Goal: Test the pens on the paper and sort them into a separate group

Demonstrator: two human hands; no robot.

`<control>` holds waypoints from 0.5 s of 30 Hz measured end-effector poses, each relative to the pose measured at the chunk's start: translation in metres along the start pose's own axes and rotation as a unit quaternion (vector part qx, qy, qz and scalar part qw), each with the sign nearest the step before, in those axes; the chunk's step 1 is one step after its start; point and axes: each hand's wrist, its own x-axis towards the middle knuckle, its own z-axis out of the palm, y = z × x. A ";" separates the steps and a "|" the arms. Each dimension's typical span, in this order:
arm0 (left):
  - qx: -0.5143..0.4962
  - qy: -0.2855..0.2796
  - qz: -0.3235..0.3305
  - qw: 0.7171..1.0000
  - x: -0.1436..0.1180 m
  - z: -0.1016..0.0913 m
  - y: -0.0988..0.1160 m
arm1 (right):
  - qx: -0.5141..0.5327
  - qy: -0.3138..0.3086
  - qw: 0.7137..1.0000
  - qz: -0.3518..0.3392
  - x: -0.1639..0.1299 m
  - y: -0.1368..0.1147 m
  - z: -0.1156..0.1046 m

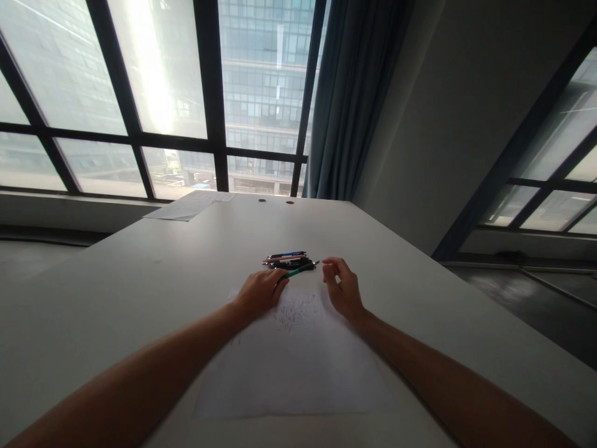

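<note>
My left hand (262, 290) is closed around a green pen (295, 272), whose far end points up and to the right. Just beyond it lies a loose bundle of pens (285, 257), mostly dark, with blue, orange and white ones among them. My right hand (342, 287) hovers at the right end of the bundle, fingers curved, with a gap between thumb and forefinger and nothing visible in it. Between and below both hands lies a white sheet of paper (293, 373), its upper part covered with short dark scribbles.
The white table (116, 298) reaches toward a large window. More paper sheets (186, 206) lie at its far left corner. Two round holes (290, 203) sit near the far edge. A blue curtain (342, 106) hangs behind, beside a grey wall (448, 124).
</note>
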 end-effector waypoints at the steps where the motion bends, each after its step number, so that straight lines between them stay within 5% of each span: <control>1: 0.005 -0.011 -0.022 1.000 0.000 0.000 0.000 | -0.008 0.005 1.000 -0.012 0.000 -0.002 -0.001; 3: 0.001 -0.027 -0.034 0.999 0.000 0.001 0.001 | -0.055 -0.027 0.993 -0.096 0.000 -0.011 -0.003; 8: -0.084 -0.039 0.050 0.994 -0.003 -0.001 0.007 | -0.162 -0.143 0.932 -0.292 -0.001 -0.030 -0.002; 12: -0.159 -0.069 0.071 0.982 -0.002 -0.008 0.007 | -0.130 -0.230 0.912 -0.315 0.001 -0.017 0.001; 15: -0.178 -0.079 0.030 0.980 -0.001 -0.011 0.004 | -0.152 -0.190 0.932 -0.269 0.004 -0.005 -0.003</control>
